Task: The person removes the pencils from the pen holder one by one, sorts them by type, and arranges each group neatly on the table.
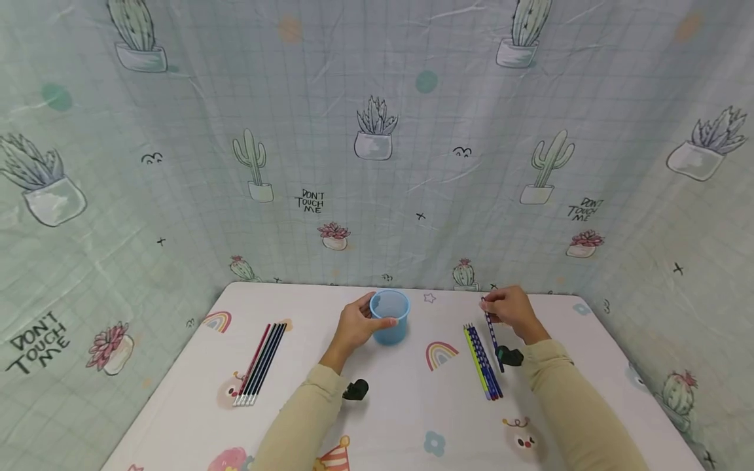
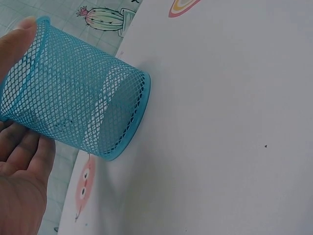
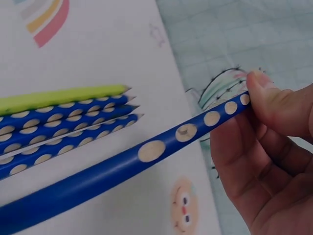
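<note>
My left hand (image 1: 356,327) grips a light-blue mesh pen holder (image 2: 73,93) round its side, thumb near the rim; the inside looks bare in the head view. In my right hand (image 1: 511,310) a blue pencil with pale oval dimples (image 3: 151,151) is pinched near its far end between thumb and fingers. The pencil slants toward me. Just left of it lies a row of several pencils (image 1: 483,363), a yellow-green one (image 3: 63,97) at the left and dimpled blue ones beside it, their sharpened tips pointing away from me.
On the left of the white patterned table (image 1: 400,405) lies another row of several pencils (image 1: 259,366), dark ones with a red one at the left edge. A cactus-print curtain (image 1: 377,196) rises behind the table's back edge and along both sides.
</note>
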{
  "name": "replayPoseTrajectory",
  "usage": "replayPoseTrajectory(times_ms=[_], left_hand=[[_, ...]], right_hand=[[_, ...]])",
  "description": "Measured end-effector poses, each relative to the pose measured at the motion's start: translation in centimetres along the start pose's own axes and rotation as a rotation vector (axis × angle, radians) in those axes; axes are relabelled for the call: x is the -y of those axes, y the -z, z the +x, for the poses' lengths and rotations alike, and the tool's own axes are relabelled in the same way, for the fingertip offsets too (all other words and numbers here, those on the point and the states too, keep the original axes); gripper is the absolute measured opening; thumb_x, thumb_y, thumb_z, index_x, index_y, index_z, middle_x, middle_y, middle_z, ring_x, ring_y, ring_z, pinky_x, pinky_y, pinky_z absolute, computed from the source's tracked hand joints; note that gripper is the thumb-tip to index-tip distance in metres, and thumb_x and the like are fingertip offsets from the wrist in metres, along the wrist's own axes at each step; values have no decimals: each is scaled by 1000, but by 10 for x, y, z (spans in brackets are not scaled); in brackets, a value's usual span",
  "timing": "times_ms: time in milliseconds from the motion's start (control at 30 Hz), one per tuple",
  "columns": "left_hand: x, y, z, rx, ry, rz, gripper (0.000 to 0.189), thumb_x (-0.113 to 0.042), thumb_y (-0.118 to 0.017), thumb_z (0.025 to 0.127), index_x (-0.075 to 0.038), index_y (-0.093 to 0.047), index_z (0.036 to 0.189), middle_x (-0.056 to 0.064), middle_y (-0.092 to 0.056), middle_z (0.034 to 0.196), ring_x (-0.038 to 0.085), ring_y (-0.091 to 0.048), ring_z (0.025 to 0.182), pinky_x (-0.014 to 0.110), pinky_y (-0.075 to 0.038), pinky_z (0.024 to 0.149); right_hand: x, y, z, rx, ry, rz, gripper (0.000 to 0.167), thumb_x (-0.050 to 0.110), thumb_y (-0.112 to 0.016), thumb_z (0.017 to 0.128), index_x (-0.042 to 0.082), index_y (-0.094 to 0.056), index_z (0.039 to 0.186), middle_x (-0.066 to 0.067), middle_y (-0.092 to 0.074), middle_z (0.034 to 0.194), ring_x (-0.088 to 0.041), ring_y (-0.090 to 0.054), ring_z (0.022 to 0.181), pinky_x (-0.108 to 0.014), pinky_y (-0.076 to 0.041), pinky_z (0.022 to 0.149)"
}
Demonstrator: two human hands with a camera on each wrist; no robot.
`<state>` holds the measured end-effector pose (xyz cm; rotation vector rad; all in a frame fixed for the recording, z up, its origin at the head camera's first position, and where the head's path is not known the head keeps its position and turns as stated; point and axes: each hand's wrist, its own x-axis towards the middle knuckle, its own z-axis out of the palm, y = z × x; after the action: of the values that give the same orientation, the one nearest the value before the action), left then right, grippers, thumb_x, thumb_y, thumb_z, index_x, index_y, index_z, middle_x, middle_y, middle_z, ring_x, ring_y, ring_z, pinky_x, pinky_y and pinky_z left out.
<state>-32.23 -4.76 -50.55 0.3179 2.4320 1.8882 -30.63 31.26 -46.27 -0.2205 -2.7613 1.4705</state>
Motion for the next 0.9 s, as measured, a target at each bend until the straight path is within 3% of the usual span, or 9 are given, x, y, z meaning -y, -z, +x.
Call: replayPoseTrajectory(times_ms=[333, 533, 767, 900], left_hand=[[2, -1, 2, 11, 1, -11, 93, -34, -93, 79, -4, -48, 155, 18, -56, 154, 36, -55, 143, 48, -47, 118], [2, 2, 1, -18, 3, -11, 91, -30, -94, 78, -5, -50, 154, 17, -58, 152, 36, -56, 142, 49, -47, 117], [1, -2, 2, 23, 13, 1, 94, -37, -92, 79, -7, -47, 156, 15, -57, 154, 33, -55, 143, 47, -47, 117], [0, -1, 2, 10, 12, 0, 94, -37, -93, 78, -6, -48, 155, 15, -57, 154, 34, -56, 143, 48, -47, 117]], right_hand=[[-29, -10, 2, 34, -95, -7, 24, 8, -73, 95, -11, -74, 110, -16, -72, 94, -18, -65, 73, -31, -62, 65], [-37, -15, 6, 53, -91, -7, 24, 9, -74, 94, -10, -75, 109, -16, -74, 94, -17, -66, 73, -29, -60, 64], [-46, -18, 2, 48, -133, -64, 23, 10, -75, 94, -8, -78, 108, -11, -70, 90, -17, -62, 73, -27, -54, 61], [-48, -20, 3, 58, -120, -60, 23, 11, -76, 93, -9, -78, 106, -9, -72, 85, -17, -62, 71, -27, -53, 61]])
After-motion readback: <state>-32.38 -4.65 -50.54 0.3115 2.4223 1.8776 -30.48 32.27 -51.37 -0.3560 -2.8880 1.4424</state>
